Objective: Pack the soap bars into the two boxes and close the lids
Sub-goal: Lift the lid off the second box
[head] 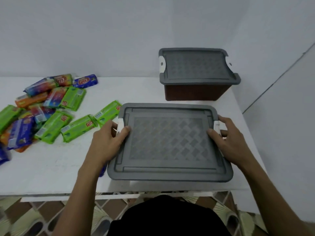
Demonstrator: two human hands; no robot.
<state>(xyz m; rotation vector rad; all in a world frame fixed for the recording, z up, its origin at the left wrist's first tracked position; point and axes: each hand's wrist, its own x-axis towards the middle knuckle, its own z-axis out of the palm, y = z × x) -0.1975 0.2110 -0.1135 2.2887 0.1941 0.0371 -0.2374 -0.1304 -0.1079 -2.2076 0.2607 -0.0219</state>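
Both clips of near box pinched: L hand left, R hand right.

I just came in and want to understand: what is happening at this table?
A person's left hand and right hand grip the near box at its white side latches; its lid is on. The far box is lidded too. The soap bars lie in a pile on the table, unpacked.

White table against a pale wall (patterned floor tiles below)
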